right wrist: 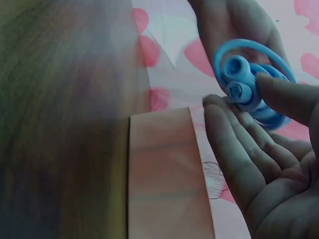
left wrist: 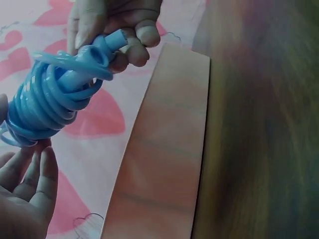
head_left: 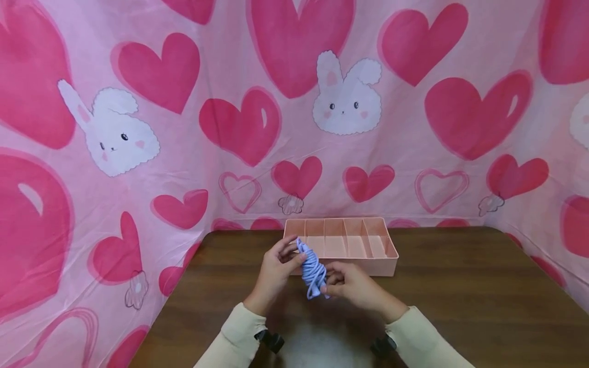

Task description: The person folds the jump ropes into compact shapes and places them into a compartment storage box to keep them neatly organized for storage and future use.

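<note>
Head view: both hands hold a coiled blue cord [head_left: 313,271] above the desk [head_left: 460,286], just before the pink divided tray [head_left: 342,245] at the far edge.

Left wrist view: left hand [left wrist: 112,25] pinches the cord's top end.

Right wrist view: right hand [right wrist: 259,149] pinches its lower loops. Bundling looks finished; next likely calls for lowering it into a compartment.

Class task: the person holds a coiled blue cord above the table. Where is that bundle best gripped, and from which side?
Probably around the wrapped middle of the coiled blue cord, coming in from its sides. The windings are bunched tightest there, while the ends, held by the left hand and right hand, are loose loops.
</note>
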{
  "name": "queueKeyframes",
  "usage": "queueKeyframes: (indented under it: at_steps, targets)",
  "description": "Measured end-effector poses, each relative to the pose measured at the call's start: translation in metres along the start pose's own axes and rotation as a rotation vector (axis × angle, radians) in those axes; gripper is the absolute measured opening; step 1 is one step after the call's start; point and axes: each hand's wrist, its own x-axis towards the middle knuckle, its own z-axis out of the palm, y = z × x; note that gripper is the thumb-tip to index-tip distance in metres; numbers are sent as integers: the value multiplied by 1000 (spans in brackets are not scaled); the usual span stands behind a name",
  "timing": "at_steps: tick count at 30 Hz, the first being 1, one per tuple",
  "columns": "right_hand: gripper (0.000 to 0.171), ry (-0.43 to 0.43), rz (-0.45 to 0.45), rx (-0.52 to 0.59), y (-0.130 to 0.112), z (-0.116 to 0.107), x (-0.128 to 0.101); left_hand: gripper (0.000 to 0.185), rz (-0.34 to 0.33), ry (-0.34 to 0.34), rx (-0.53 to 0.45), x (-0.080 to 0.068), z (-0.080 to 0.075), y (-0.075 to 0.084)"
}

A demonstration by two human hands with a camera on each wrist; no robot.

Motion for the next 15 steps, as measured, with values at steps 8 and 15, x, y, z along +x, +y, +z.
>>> queueKeyframes:
  at_steps: [8, 15]
  targets:
    - [25, 101, -9, 22, 11, 5, 5, 47, -10, -83, 132, 11, 1, 18]
    - [29, 245, 36, 178, 22, 5, 10, 35, 15, -70, 279, 22, -14, 25]
